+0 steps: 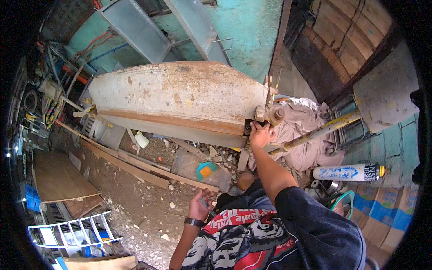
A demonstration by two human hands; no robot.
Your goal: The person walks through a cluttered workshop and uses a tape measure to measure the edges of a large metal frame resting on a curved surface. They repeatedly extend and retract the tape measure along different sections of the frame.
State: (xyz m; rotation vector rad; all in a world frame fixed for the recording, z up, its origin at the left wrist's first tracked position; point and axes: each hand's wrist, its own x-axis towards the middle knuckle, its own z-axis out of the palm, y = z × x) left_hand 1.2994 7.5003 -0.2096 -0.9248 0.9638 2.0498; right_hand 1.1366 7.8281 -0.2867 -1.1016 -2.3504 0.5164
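Observation:
A long, off-white metal body with rust patches and a brown lengthwise strip spans the middle of the view. At its right end sits a small black part, beside a worn bolted fitting. My right hand reaches up to this end, its bent fingers closed at the black part; the fingertips are partly hidden. Low in front of my body, my left hand is half curled around something slim and greyish that I cannot make out. It stays apart from the metal body.
A yellow-grey pole with a large grey end piece slants to the right, over a crumpled beige cloth. A white cylinder lies nearby. Long boards and stones cover the ground; a white ladder lies lower left.

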